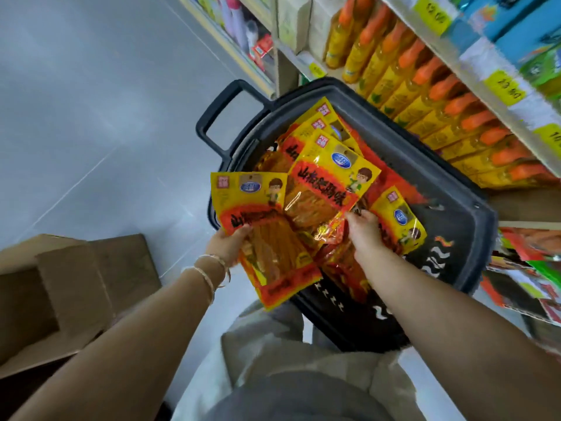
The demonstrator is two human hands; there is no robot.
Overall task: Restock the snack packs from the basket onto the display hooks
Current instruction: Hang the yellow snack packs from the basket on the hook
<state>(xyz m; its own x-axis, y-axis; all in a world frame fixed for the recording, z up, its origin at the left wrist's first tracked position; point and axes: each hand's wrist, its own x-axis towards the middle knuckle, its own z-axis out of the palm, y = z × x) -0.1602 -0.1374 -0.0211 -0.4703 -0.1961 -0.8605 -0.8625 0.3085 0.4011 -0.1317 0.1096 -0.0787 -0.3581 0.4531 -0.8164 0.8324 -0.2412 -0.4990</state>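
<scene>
Reaching forward with both forearms, I have my left hand (226,242) gripping one snack pack (267,238) by its side edge, and my right hand (362,229) pinching a second pack (331,183) at its lower corner. Both are held just above the black basket (476,214), where more packs (397,220) lie. Orange-capped bottles (425,86) line the shelf beyond.

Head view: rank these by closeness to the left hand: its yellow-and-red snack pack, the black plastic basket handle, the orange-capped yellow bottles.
1. The yellow-and-red snack pack, gripped in the left hand.
2. The black plastic basket handle, ahead at the basket's far-left end.
3. The orange-capped yellow bottles, on the shelf at far right.
</scene>
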